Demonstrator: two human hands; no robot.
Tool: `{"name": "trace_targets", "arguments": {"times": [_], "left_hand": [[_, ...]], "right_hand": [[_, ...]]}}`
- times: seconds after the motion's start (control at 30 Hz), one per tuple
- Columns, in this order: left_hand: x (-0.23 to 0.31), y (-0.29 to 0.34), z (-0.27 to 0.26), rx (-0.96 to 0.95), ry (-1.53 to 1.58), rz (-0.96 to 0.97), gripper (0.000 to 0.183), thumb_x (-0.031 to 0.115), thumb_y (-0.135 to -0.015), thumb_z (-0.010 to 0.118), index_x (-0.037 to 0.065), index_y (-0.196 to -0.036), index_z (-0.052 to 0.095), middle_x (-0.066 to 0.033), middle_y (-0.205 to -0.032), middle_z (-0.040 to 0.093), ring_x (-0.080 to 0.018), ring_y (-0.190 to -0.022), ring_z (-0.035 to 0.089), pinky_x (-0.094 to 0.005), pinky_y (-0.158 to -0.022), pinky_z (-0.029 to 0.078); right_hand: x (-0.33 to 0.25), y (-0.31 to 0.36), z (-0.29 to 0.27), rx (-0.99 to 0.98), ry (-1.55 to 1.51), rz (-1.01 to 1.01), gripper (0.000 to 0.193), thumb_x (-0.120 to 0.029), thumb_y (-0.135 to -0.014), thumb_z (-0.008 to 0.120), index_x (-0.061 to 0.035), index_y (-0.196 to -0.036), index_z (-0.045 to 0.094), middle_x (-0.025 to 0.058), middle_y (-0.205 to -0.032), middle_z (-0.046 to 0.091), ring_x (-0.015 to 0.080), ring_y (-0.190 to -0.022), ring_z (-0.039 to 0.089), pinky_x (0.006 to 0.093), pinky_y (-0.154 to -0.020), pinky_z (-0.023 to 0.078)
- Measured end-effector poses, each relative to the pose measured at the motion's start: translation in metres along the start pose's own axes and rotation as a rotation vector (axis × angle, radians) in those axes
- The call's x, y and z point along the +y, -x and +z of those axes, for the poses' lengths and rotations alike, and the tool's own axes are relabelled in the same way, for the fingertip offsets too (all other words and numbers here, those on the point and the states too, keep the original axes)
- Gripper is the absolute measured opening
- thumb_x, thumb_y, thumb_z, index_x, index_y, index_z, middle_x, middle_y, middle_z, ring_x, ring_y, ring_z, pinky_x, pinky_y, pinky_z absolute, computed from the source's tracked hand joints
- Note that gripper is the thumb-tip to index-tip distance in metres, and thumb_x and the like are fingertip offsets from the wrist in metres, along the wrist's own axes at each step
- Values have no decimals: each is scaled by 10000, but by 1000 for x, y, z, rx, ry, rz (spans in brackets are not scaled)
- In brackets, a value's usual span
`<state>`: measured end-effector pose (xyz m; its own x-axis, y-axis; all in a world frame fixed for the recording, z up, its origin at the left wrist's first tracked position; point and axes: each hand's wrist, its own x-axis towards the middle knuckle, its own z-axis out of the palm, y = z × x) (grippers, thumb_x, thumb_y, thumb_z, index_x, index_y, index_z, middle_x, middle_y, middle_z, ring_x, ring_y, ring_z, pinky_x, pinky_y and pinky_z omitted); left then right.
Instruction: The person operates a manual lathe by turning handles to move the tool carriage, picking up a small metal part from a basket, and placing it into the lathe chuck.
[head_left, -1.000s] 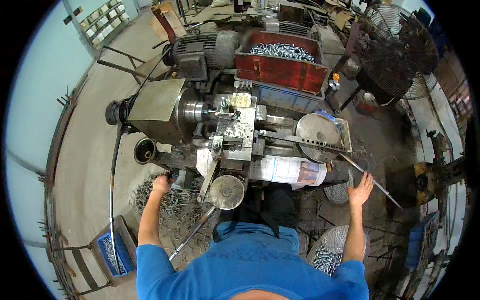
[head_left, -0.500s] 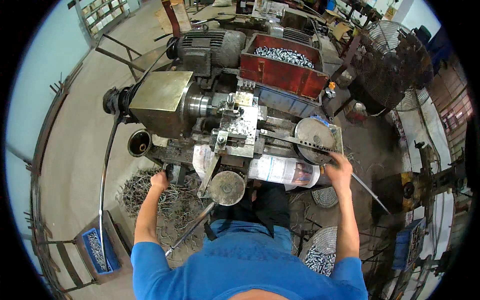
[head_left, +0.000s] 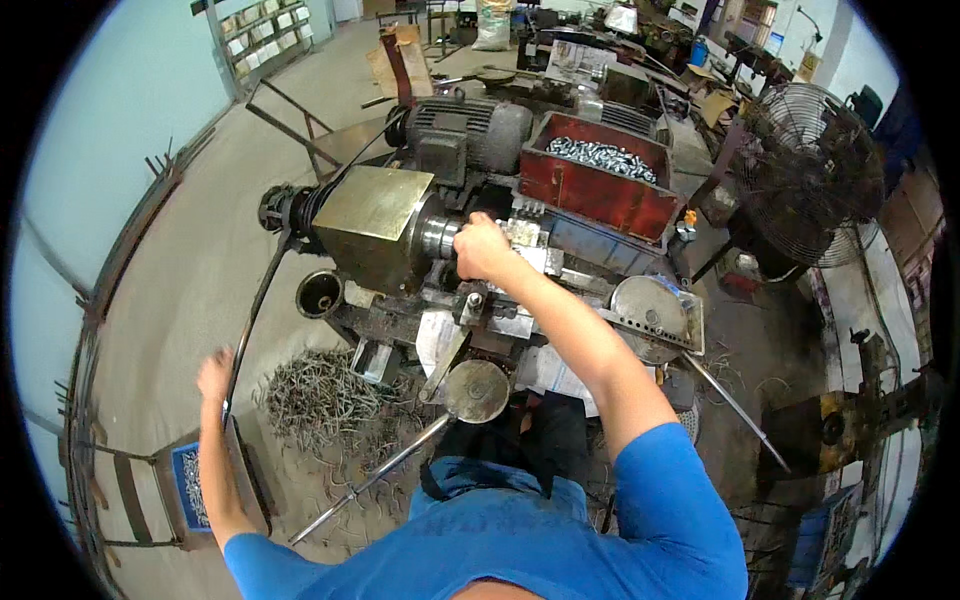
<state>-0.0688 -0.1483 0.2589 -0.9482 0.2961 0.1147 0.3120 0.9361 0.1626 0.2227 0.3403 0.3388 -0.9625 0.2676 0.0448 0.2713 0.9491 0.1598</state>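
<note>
Right hand neared chuck, left hand (beside rod)

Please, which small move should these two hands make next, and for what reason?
Probably, draw the right hand back from the shiny spindle before the left hand works the long rod. The right hand is right at the spindle's end, while the left is out beside the rod; whether it grips the rod, I cannot tell.
</note>
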Motion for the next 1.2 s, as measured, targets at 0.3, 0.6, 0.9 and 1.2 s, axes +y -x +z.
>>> {"name": "trace_targets", "arguments": {"times": [0.3, 0.6, 0.9, 1.2], "left_hand": [[98, 102, 10, -10, 71, 89, 478, 433, -686, 681, -22, -810, 600, -257, -794, 617, -405, -770, 611, -469, -700, 475], [132, 79, -12, -227, 368, 111, 263, 210, -725, 651, -31, -650, 574, -181, -599, 603, -289, -534, 618, -401, -532, 484], [109, 63, 16, -391, 737, 156, 209, 147, -798, 631, -46, -829, 558, -85, -578, 564, -192, -453, 566, -323, -437, 465], [66, 25, 27, -646, 956, 14, 333, 254, -862, 615, -16, -1043, 543, -61, -682, 546, -165, -616, 567, -301, -569, 503]], "right_hand": [[2, -5, 15, -42, -76, 48, 225, -194, -618, 628, -76, -794, 701, 117, -908, 660, 293, -1004, 536, 357, -933, 387], [93, 41, -60, 388, -62, 160, 272, -264, -545, 642, -92, -751, 689, 95, -929, 606, 281, -925, 486, 376, -831, 436], [158, 144, -102, 752, -162, 366, 508, -158, -568, 608, -74, -1069, 636, 175, -1284, 466, 330, -1125, 473, 390, -949, 404], [125, 476, 13, 215, -356, 1082, 405, -194, -602, 617, -63, -981, 663, 176, -1061, 605, 354, -952, 577, 397, -840, 471]]}}
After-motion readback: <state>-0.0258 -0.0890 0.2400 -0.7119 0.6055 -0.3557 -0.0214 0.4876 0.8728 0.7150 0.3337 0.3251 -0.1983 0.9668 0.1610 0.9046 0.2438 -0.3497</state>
